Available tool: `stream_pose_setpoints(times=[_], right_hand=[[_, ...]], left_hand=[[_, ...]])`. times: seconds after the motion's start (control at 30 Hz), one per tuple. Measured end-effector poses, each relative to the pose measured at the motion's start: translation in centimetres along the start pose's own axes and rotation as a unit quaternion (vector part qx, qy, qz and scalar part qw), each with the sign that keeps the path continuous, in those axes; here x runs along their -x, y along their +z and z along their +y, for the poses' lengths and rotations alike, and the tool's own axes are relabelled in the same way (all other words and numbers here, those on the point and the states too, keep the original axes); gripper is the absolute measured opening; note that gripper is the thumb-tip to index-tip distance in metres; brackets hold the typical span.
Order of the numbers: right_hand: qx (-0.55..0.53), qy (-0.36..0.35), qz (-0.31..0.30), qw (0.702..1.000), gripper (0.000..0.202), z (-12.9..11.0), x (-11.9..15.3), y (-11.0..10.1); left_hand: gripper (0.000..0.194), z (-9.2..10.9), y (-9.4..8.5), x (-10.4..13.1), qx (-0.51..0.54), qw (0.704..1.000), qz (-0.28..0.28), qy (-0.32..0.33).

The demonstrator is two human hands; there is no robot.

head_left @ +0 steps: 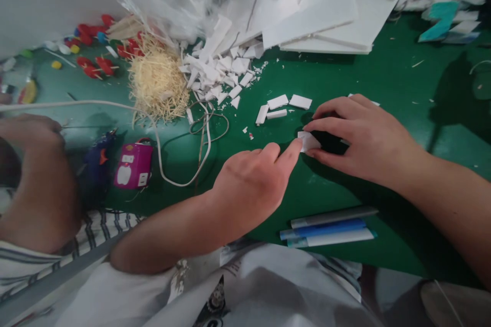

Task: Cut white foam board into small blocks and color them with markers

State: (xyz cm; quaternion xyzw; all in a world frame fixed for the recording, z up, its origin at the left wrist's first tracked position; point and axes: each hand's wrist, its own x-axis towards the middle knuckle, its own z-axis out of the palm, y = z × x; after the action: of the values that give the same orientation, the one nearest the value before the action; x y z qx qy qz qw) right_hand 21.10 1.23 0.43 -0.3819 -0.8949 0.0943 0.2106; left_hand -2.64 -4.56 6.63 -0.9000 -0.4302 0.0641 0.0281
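Note:
A small white foam piece [309, 141] is on the green table between my two hands. My right hand [364, 138] arches over from the right, its thumb and fingertips gripping the piece by its edges. From the left, my left hand [257, 179] reaches in with most fingers curled and the index fingertip pressed against the piece; its thumb is mostly hidden. Just beyond lie several cut foam strips, among them one flat white strip [300, 101] and a narrow upright-angled strip [262, 114]. Part of another white piece shows behind my right hand.
Foam scraps [226, 69] and large white foam sheets [330, 15] lie at the back. Shredded straw [157, 79], a white cable [184, 184] and a magenta box [134, 164] are leftward. Pens [326, 228] lie near the front edge. Another person's arm [42, 184] rests at far left.

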Motion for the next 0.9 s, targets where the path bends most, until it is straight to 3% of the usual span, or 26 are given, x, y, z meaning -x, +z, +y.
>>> stream_pose_setpoints(times=[0.17, 0.33, 0.9], right_hand=[[-0.012, 0.0, -0.003, 1.0, 0.03, 0.2, 0.0, 0.1], [-0.017, 0.008, -0.01, 1.0, 0.033, 0.4, 0.0, 0.2], [-0.01, 0.018, -0.006, 1.0, 0.042, 0.4, -0.1, 0.5]], left_hand=[[0.058, 0.4, -1.5, -1.6, -0.013, 0.989, -0.142, -0.026], [0.063, 0.5, -2.4, -2.2, -0.017, 0.981, -0.192, -0.03], [0.062, 0.2, -2.0, -2.7, 0.023, 0.979, -0.195, -0.046]])
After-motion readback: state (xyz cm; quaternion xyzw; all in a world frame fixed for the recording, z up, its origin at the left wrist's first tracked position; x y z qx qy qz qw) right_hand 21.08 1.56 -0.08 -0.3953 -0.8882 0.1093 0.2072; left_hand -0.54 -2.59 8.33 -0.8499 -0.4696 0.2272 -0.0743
